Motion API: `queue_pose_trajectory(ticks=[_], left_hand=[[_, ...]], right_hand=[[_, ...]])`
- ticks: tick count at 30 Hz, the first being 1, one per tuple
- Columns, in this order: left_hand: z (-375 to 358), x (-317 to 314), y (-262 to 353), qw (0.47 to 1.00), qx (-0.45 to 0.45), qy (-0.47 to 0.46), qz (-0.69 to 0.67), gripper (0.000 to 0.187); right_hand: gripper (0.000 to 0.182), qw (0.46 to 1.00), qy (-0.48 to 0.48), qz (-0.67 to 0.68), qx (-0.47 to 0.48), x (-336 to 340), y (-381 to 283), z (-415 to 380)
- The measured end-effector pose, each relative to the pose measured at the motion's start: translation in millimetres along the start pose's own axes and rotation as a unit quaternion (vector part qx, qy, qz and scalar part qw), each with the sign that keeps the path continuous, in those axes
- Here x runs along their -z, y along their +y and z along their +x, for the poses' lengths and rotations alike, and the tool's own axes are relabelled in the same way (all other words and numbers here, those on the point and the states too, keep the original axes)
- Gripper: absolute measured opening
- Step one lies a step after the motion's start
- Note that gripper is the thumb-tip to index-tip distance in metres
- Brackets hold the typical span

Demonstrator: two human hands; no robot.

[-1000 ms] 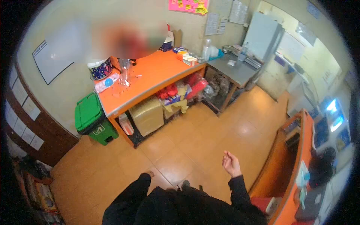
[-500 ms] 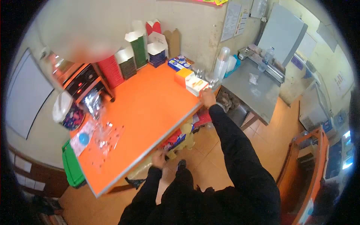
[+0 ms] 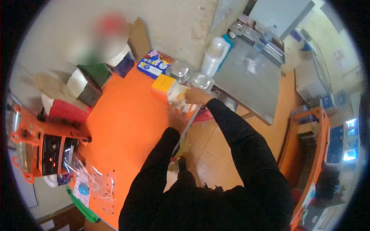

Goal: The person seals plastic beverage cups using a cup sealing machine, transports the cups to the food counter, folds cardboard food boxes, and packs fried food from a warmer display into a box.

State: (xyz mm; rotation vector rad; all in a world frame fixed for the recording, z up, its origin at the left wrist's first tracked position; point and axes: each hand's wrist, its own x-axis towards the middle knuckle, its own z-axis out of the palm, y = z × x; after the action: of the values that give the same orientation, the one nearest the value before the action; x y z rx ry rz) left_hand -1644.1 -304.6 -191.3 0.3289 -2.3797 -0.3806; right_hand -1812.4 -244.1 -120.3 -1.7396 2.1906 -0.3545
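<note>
My right hand (image 3: 196, 96) is at the right end of a white carton with orange print (image 3: 178, 93), its fingers curled onto it and covering part of it. A yellow-and-orange box (image 3: 163, 85) sits directly against the carton's left side. My left hand (image 3: 177, 116) is smeared by motion over the orange tabletop (image 3: 131, 127), just below the carton; its fingers cannot be made out. Behind lie a blue printed packet (image 3: 155, 63) and clear plastic containers (image 3: 180, 71).
Folded boxes (image 3: 90, 86) line the wall. An orange-and-black machine (image 3: 50, 148) stands at left, near a clear plastic bag (image 3: 98, 181) with dark specks. Stacked white cups (image 3: 213, 57) stand beside a grey metal table (image 3: 248, 82). An orange-framed shelf (image 3: 314, 161) is at right.
My left hand has risen from below the table edge to over the tabletop near the carton. My right hand stays at the carton. The view has shifted, bringing the machine lower left.
</note>
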Motion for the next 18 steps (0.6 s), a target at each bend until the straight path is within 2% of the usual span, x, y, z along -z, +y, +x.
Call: queue_pose_trajectory(ticks=[1, 2, 4, 5, 6, 8, 9, 10, 11, 12, 13, 14, 15, 16, 18], left_hand=[[0, -6, -8, 0.997, -0.074, 0.016, 0.004, 0.049], [-2, -13, -14, 0.996, -0.083, 0.013, -0.003, 0.049], [6, -12, -7, 0.991, 0.005, -0.129, -0.034, 0.052], [6, -7, -1, 0.994, -0.002, -0.108, 0.02, 0.057], [3, -10, -1, 0.994, -0.016, -0.112, 0.013, 0.057], [-3, -20, -11, 0.991, -0.038, -0.123, 0.045, 0.059], [-1, -17, -10, 0.99, -0.054, -0.122, 0.04, 0.059], [-1, -12, -7, 0.985, -0.035, -0.161, 0.05, 0.059], [1, -8, -2, 0.978, -0.016, -0.198, 0.063, 0.058], [2, -2, 6, 0.979, -0.033, -0.194, 0.059, 0.058], [4, 6, 15, 0.974, 0.001, -0.212, 0.077, 0.056], [8, 12, 20, 0.969, 0.035, -0.225, 0.097, 0.054], [2, 7, 16, 0.972, 0.024, -0.212, 0.098, 0.054], [-10, -9, 3, 0.968, 0.015, -0.217, 0.125, 0.053], [-6, -9, -14, 0.962, 0.013, -0.216, 0.164, 0.052]], right_hand=[[0.027, 0.998, 0.029, -0.047, 0.008, 6, -5, 3], [0.026, 0.994, 0.059, -0.094, 0.015, 12, -11, 5], [0.02, 0.99, 0.076, -0.12, 0.004, 21, -24, 5], [0.019, 0.979, 0.11, -0.166, 0.043, 24, -32, 6], [0.018, 0.963, 0.142, -0.212, 0.081, 27, -41, 7], [0.006, 0.932, 0.155, -0.315, 0.093, 48, -70, 1], [0.006, 0.935, 0.19, -0.275, 0.122, 41, -69, 5], [0.006, 0.933, 0.225, -0.237, 0.152, 36, -65, 7], [0.006, 0.93, 0.234, -0.246, 0.14, 40, -68, -1], [0.006, 0.943, 0.202, -0.241, 0.11, 42, -73, -11], [0.007, 0.953, 0.171, -0.235, 0.082, 44, -81, -22], [0.009, 0.951, 0.178, -0.234, 0.091, 27, -78, -23], [0.01, 0.949, 0.186, -0.232, 0.1, 11, -75, -24], [0.012, 0.934, 0.228, -0.233, 0.148, -22, -60, -15], [0.012, 0.947, 0.17, -0.242, 0.121, -14, -76, -26]])
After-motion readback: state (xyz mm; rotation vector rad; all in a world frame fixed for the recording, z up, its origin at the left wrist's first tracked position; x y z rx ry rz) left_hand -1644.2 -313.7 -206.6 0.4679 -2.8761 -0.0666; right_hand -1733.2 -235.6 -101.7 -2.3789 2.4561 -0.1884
